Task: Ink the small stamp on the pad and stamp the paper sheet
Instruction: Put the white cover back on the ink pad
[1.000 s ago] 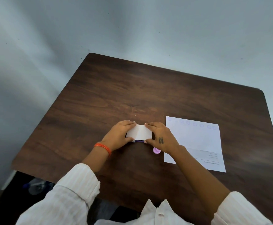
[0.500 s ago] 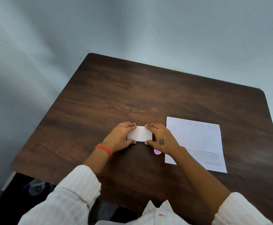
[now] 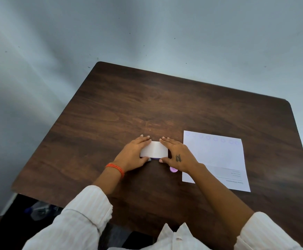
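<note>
A small white-lidded ink pad (image 3: 154,149) with a purple base edge lies on the dark wooden table (image 3: 147,105), near its middle. My left hand (image 3: 132,154) grips its left end, thumb at the front, fingers over the back. My right hand (image 3: 178,156) grips its right end the same way. A small round purple stamp (image 3: 173,170) peeks out on the table under my right wrist. The white paper sheet (image 3: 217,156) lies to the right, with a row of faint round purple stamp marks along its far edge and printed text near me.
The table's far edge meets a pale grey wall. Its left edge drops to a dark floor where a plastic bottle (image 3: 39,211) lies. White striped sleeves cover both my forearms at the bottom of the view.
Both hands stay on the ink pad with almost no movement; the fingers have flattened slightly over its ends.
</note>
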